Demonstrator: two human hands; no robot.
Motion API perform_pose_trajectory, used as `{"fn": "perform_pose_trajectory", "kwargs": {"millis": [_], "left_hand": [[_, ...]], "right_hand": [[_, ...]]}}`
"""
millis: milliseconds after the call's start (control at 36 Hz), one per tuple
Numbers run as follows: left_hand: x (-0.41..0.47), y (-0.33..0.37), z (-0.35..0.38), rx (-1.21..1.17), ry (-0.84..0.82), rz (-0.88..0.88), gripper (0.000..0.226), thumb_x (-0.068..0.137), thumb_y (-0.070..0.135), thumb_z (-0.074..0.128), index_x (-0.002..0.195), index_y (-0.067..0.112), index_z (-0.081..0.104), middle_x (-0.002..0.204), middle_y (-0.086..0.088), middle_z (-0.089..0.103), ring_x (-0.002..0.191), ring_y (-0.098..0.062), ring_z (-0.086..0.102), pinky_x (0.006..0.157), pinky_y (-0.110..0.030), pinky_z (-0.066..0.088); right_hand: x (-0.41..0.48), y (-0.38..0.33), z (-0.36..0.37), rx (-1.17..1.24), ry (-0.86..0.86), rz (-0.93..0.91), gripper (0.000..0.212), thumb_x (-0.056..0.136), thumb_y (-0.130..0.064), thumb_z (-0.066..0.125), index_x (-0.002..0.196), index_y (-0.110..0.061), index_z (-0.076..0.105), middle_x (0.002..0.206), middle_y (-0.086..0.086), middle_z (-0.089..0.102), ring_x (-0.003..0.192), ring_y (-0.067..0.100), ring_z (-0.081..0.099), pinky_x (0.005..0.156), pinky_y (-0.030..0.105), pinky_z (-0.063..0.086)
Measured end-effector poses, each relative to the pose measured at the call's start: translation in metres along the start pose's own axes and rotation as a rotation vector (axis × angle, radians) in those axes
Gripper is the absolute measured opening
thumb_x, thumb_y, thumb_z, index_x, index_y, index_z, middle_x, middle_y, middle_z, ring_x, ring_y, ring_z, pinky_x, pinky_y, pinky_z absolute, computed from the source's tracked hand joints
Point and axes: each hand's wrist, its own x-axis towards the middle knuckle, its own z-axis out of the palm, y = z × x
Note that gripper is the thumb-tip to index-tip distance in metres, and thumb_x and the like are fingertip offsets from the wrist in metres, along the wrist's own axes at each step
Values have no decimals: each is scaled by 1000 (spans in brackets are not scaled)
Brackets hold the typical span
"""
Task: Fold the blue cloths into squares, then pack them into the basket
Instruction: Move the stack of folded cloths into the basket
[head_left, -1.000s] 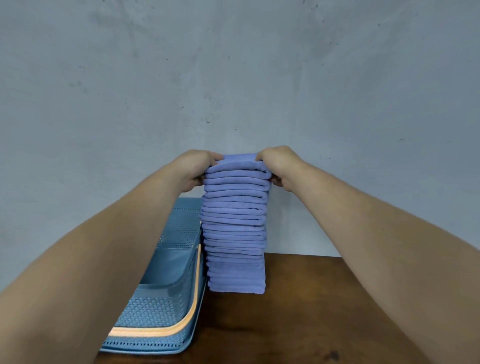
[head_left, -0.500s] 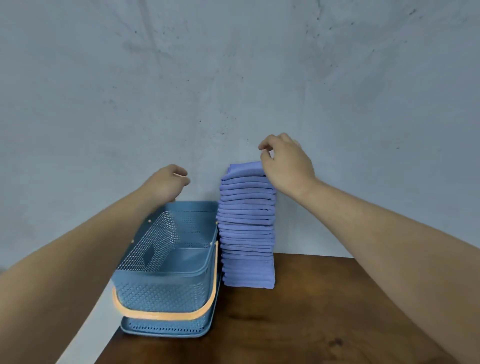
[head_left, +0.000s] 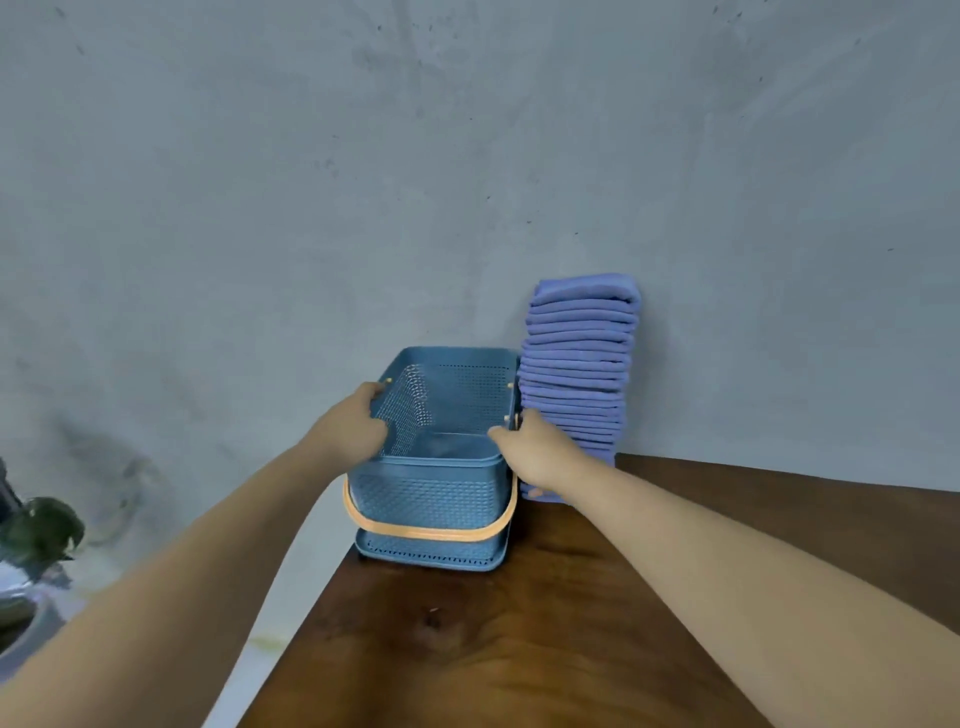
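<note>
Left grip (head_left: 353, 426), right grip (head_left: 535, 452) on basket (head_left: 426, 499) rim — perforated blue, orange handle (head_left: 431, 532).

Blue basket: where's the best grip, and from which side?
Take the basket by its two long side rims, coming from above, as the left hand and right hand do now. The orange handle lies folded down across the front wall, and the cloth stack stands close on the right.
</note>
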Motion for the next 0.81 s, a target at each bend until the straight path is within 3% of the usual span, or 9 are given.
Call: {"fn": "perform_pose_trajectory", "kwargs": {"millis": [83, 194, 306, 417, 472, 583, 667, 750, 806], "left_hand": [[-12, 3, -6, 34, -11, -3, 76, 81, 24, 52, 155, 28, 39, 135, -1, 65, 108, -24, 62, 89, -33, 45], [-30, 4, -7, 87, 66, 25, 69, 82, 26, 54, 150, 27, 42, 139, 6, 66, 112, -25, 64, 89, -36, 51], [-42, 0, -12, 206, 233, 69, 47, 86, 26, 50, 133, 29, 52, 97, 9, 76, 90, -24, 66, 72, -35, 48], [-62, 3, -13, 455, 328, 185, 32, 93, 32, 48, 122, 32, 62, 89, -1, 73, 79, -28, 62, 68, -33, 43], [-73, 11, -17, 533, 350, 227, 30, 94, 32, 46, 114, 35, 68, 86, -2, 71, 79, -30, 64, 68, -33, 44], [-82, 30, -27, 497, 304, 261, 30, 94, 31, 45, 113, 36, 68, 87, 3, 72, 84, -27, 66, 71, -33, 48], [-81, 38, -29, 526, 231, 292, 34, 101, 36, 45, 132, 35, 58, 117, 5, 70, 106, -22, 63, 80, -37, 47], [-78, 34, -25, 521, 37, 236, 48, 106, 47, 49, 151, 29, 44, 151, 0, 55, 133, -25, 53, 105, -47, 47], [-84, 33, -16, 422, -123, 195, 52, 106, 52, 51, 154, 34, 40, 151, 1, 56, 128, -24, 59, 108, -44, 45]], "right_hand": [[-2, -2, 5, 292, -137, 138, 48, 91, -32, 52, 139, -28, 49, 131, 1, 62, 111, 29, 65, 68, 51, 66], [-12, -9, -6, 214, -207, 125, 35, 100, -16, 48, 133, -23, 56, 127, 6, 65, 104, 29, 66, 51, 37, 62], [-26, -10, -19, 43, -254, 91, 26, 103, -9, 44, 119, -16, 63, 109, 7, 67, 91, 25, 67, 58, 37, 65], [-40, 2, -34, -64, -343, 36, 25, 100, -6, 44, 105, -18, 66, 72, -1, 66, 55, 10, 58, 75, 48, 67], [-47, 9, -46, -147, -423, 9, 28, 99, -8, 44, 114, -16, 66, 64, -1, 65, 44, 8, 52, 73, 47, 67], [-61, 17, -75, -258, -490, -21, 46, 91, -7, 47, 129, -27, 61, 122, 18, 72, 91, 25, 70, 69, 46, 66], [-72, 23, -96, -344, -474, -42, 46, 91, -2, 48, 126, -28, 60, 115, 8, 72, 89, 26, 77, 66, 46, 66], [-84, 31, -115, -507, -507, -95, 44, 85, -11, 54, 124, -28, 64, 114, 5, 74, 94, 29, 77, 75, 48, 66], [-95, 35, -125, -674, -517, -144, 45, 88, -12, 57, 132, -25, 61, 116, -2, 71, 101, 23, 71, 72, 27, 61]]}}
